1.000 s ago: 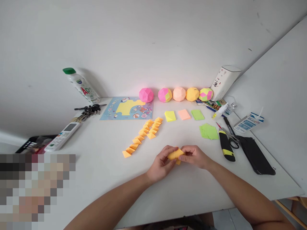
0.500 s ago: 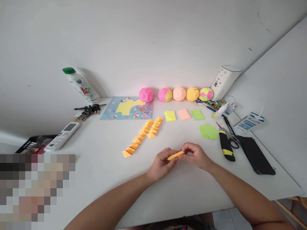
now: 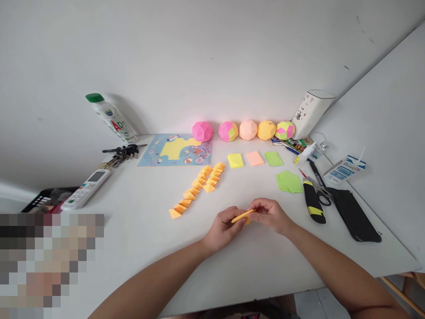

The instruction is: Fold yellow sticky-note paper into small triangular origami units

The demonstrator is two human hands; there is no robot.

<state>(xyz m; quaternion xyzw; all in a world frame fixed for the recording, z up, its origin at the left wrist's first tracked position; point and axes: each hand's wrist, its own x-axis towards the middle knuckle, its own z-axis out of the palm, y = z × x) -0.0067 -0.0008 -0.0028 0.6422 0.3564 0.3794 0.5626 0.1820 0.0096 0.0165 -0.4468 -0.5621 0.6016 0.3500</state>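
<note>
Between my two hands is a narrow folded piece of orange paper [image 3: 241,216], held just above the white table. My left hand [image 3: 226,228] pinches its left end between thumb and fingers. At the right end, the fingertips of my right hand [image 3: 268,214] are closed on the same paper; part of it is hidden behind them. Beyond my left hand, several folded orange paper units [image 3: 191,193] lie in two slanting rows. Loose green paper sheets [image 3: 289,182] lie past my right hand.
Yellow [image 3: 235,161], peach [image 3: 255,158] and green paper stacks [image 3: 273,159] lie before several paper balls along the wall. A utility knife [image 3: 314,201], scissors [image 3: 323,198] and black pouch [image 3: 355,215] are at right. A remote [image 3: 86,189], keys [image 3: 124,150] and bottle [image 3: 113,118] are at left.
The orange paper has turned slightly in my fingers and shows a narrower edge, with a bit of it now visible below. Both hands stay almost in place.
</note>
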